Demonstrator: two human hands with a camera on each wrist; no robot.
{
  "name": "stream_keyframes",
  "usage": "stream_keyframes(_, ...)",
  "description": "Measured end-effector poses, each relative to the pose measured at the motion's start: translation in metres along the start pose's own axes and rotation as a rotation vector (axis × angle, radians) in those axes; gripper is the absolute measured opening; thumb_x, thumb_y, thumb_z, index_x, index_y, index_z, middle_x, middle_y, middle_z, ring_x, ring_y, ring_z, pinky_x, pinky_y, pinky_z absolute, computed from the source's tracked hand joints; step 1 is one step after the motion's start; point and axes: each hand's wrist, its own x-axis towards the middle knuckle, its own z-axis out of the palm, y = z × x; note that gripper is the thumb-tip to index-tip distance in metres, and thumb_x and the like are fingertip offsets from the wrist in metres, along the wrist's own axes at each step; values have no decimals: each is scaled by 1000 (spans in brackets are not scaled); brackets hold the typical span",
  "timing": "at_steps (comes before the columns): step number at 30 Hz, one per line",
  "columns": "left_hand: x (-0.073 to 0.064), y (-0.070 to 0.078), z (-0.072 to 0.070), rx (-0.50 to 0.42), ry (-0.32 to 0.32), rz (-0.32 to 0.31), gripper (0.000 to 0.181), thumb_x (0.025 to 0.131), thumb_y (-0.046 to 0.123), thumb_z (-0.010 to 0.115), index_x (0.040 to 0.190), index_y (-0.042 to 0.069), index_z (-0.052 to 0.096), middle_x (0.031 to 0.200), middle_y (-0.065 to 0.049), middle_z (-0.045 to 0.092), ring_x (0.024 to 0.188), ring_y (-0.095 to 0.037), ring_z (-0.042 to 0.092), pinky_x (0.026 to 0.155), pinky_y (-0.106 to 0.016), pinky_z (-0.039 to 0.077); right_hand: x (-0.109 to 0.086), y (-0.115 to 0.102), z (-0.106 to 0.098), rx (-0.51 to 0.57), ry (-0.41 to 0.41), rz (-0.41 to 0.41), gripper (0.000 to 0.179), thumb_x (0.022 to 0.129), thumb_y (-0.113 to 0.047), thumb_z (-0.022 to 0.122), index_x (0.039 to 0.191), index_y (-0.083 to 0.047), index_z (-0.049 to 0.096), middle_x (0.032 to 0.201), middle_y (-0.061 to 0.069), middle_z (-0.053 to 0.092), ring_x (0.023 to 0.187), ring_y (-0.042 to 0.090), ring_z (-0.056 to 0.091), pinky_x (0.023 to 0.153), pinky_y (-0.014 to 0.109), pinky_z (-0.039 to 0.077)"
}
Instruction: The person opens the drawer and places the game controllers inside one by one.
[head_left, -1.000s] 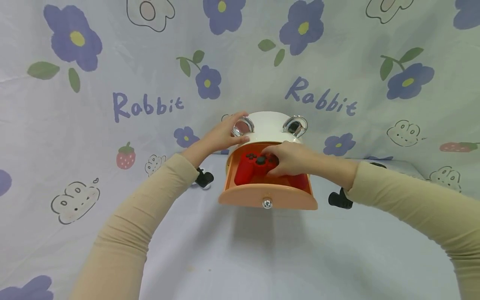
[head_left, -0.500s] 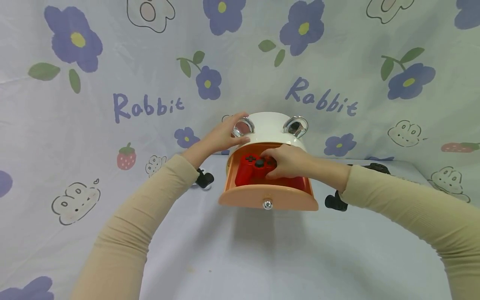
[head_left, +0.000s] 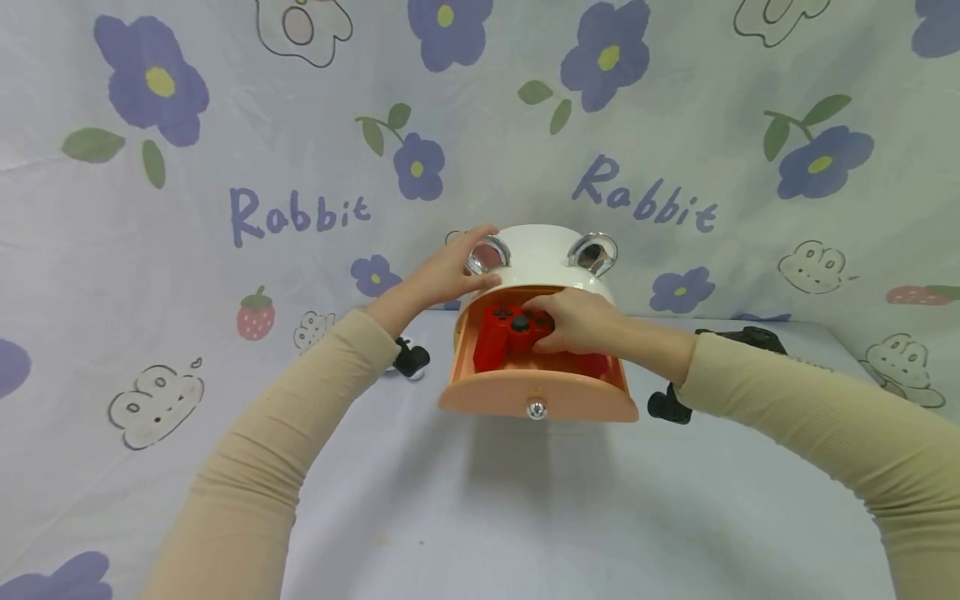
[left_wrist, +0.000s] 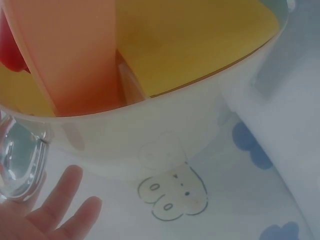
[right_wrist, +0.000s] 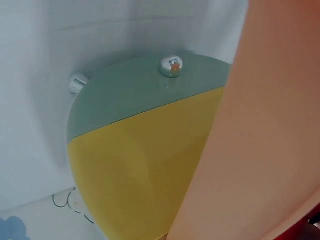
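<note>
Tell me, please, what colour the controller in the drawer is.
The controller is red with a black thumbstick, best seen in the head view.

I've got head cam looking forward and down from well back, cabinet (head_left: 542, 257) mid-frame, tabletop (head_left: 555, 517) below. Both wrist cams sit close in, pictures upside down; yellow panel (right_wrist: 140, 170) shared by both, orange drawer (head_left: 491, 392) in all three.

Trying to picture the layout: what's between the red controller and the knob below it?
The orange drawer front stands between the red controller and the knob, as the head view shows.
</note>
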Motion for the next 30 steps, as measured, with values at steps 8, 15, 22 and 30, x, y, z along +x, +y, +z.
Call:
stream_keyframes(8, 0, 1, 1, -16, 0, -8, 77, 82, 32, 68, 144, 21, 23, 146, -5, 31, 98, -24, 57, 87, -38, 50, 2, -1, 2, -3, -4, 26, 52, 77, -26, 72, 124, -11, 56, 114, 8, 63, 103, 24, 57, 91, 41, 45)
stream_keyframes(15, -1, 1, 2, -15, 3, -4, 77, 83, 31, 67, 144, 19, 23, 146, -5, 31, 101, -24, 56, 88, -38, 49, -1, 0, 3, 19, 13, -5, 52, 78, -24, 72, 124, -7, 56, 118, 10, 61, 108, 25, 56, 95, 40, 43)
stream_keyframes(22, 0, 2, 0, -13, 6, 16, 75, 83, 31, 67, 143, 18, 24, 146, -6, 31, 96, -25, 58, 88, -37, 48, -13, 7, -2, 82, 131, -74, 40, 77, -19, 73, 114, -4, 63, 110, 10, 65, 102, 26, 58, 91, 40, 45)
stream_keyframes(30, 0, 2, 0, -12, 2, 27, 76, 84, 30, 66, 144, 18, 23, 146, -7, 30, 97, -25, 58, 89, -39, 48, -32, 10, -29, 219, 117, 2, 32, 83, -13, 67, 113, -3, 63, 107, 14, 65, 100, 28, 58, 87, 41, 49)
